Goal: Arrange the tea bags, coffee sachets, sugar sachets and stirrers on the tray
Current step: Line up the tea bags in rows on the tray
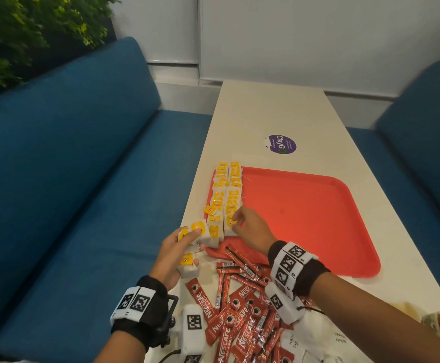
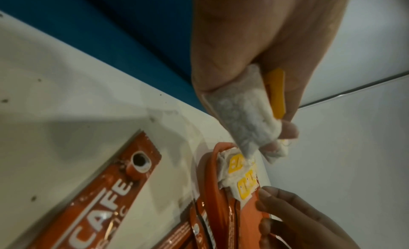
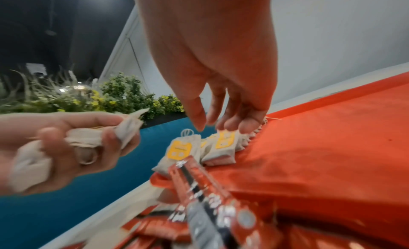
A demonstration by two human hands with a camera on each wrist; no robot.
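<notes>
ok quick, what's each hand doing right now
left hand: grips a bunch of tea bags
right hand: fingertips on a tea bag in the tray row, holding nothing

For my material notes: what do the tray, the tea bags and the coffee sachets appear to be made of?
Tray: probably moulded plastic, red, smooth with a slight sheen, raised rounded rim.
Tea bags: thin white filter paper, matte and crumpled, with yellow paper tags and string.
Coffee sachets: likely foil-laminated film, glossy red print with crinkled reflections.
</notes>
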